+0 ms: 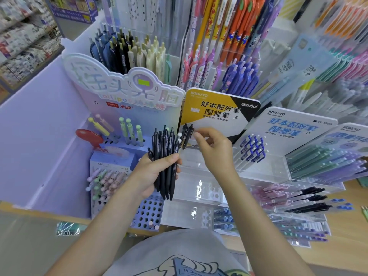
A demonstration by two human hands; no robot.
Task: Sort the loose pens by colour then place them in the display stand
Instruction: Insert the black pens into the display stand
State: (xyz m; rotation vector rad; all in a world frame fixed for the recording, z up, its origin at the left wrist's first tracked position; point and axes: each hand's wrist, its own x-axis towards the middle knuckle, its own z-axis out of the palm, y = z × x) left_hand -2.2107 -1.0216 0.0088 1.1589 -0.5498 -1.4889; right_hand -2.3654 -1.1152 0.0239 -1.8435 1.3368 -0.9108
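Observation:
My left hand [157,172] grips a bundle of several black pens [166,156], held upright in front of the displays. Two black pens [187,136] stand in the clear acrylic display stand [199,164] under the yellow Kokuyo sign [211,112]. Just to their right hovers my right hand [214,150], its fingers loosely curled and its fingertips close to those two pens. I see nothing held in it.
A pastel lollipop-pen display [123,136] stands at the left with a perforated holder [148,214] below. Blue pens [253,148] sit in the stand to the right, beside teal and purple pens [326,162]. Racks of pens [199,46] rise behind. A wooden counter edge [348,236] lies at the right.

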